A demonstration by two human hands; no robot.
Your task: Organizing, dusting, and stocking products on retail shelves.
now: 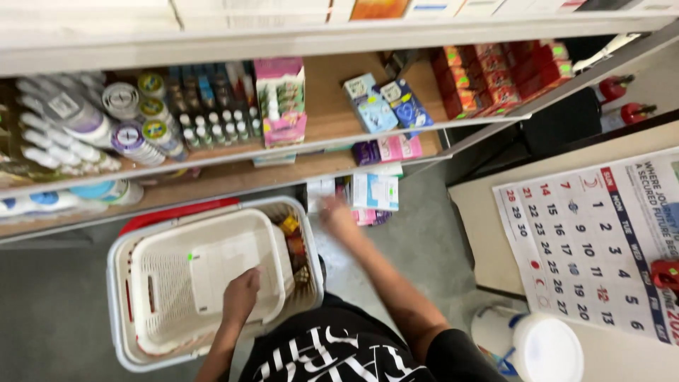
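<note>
A: What have the hands got?

B: The left hand (240, 297) rests on the rim of a white basket (163, 283), fingers curled over the edge, so its grip is clenched on that rim. This basket sits nested inside a second, larger white basket (120, 332) on the grey floor (49, 304).

A: And the right?

B: The right hand (336, 216) is stretched out to the lowest shelf (233, 177), just beside a white-and-blue box (375, 191) and some pink packets (368, 216). It is blurred, so I cannot tell whether its grip is released or closed on anything.

A: How much is already in the baskets?

B: The inner one looks bare as far as I can see. In the gap between the two baskets, on the right side, there are a few small yellow and red packs (293, 244). So I judge the gathering is at an early stage: a handful of small goods in, and the shelves well stocked.

A: What is on those shelves?

B: On the middle shelf, white bottles (64, 124) at the left, small dark vials (212, 113), a tall pink box (281, 102), blue boxes (385, 102), and red boxes (502, 74) at the far right.

A: Anything else nearby?

B: A wall calendar (601, 240) to the right, and a white tub (537, 346) below it.
</note>
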